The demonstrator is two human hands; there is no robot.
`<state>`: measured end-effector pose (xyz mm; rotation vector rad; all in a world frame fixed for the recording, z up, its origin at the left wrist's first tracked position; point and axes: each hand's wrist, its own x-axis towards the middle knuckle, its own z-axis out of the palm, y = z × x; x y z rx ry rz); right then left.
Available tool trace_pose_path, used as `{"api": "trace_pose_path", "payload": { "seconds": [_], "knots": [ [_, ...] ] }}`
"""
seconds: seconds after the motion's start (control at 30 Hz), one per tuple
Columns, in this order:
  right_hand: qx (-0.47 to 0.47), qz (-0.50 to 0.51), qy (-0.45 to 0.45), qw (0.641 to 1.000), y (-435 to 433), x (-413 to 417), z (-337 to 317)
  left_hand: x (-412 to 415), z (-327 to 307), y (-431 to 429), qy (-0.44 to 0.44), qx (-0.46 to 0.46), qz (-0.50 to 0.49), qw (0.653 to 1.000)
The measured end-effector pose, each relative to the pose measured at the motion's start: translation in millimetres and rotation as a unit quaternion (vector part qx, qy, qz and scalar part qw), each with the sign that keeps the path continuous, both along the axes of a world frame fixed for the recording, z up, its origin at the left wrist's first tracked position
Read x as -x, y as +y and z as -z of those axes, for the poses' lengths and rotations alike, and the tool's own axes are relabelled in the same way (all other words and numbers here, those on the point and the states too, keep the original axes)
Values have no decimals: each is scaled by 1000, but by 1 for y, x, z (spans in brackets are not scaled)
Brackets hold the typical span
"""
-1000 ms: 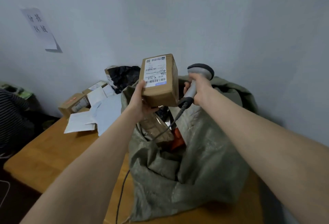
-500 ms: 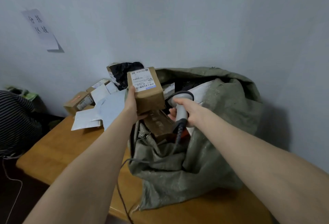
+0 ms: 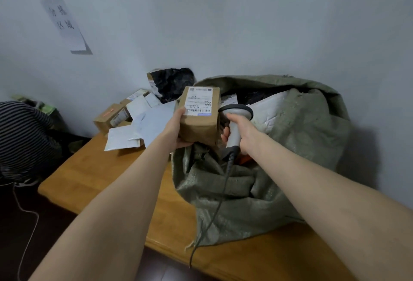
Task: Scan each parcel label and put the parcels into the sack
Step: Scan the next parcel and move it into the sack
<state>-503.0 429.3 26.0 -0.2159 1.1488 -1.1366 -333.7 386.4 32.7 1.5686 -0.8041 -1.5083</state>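
My left hand [image 3: 176, 127] grips a brown cardboard parcel [image 3: 199, 124] from its left side and underneath, over the mouth of the green woven sack [image 3: 290, 169]. The parcel's white label [image 3: 199, 101] faces up. My right hand [image 3: 242, 132] grips the handle of a grey barcode scanner [image 3: 235, 115] just right of the parcel, its head at label height. The scanner's cable hangs down over the sack's front. Inside the sack lie a white padded mailer [image 3: 271, 108] and dark parcels, partly hidden.
The sack stands on a wooden table [image 3: 93, 180] against a pale wall. At the table's far left lie white envelopes [image 3: 138, 128], brown boxes [image 3: 109, 117] and a black bag [image 3: 172, 82]. A person in a striped top [image 3: 22, 137] is at the left. A paper notice [image 3: 64, 23] hangs on the wall.
Both hands have come down from chest height to the sack's mouth. The parcel has tilted so its label faces upward, and the scanner now sits lower beside it.
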Motion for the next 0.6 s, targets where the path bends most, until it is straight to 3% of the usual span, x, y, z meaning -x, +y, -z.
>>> {"api": "trace_pose_path", "payload": {
  "seconds": [0.13,0.27,0.43,0.5,0.6],
  "knots": [
    [12,87,154,984,-2,33,-10,22,-7,-3,-30,21,80,996],
    [-29,152,373,915,12,81,-7,55,-6,-8,0,58,130,990],
    [-117,104,486,860,26,114,22,81,0,-7,12,52,176,983],
    [-139,91,511,844,26,113,31,86,8,-5,-24,24,202,979],
    [-165,93,518,834,24,113,41,93,20,-6,-119,54,232,964]
  ]
}}
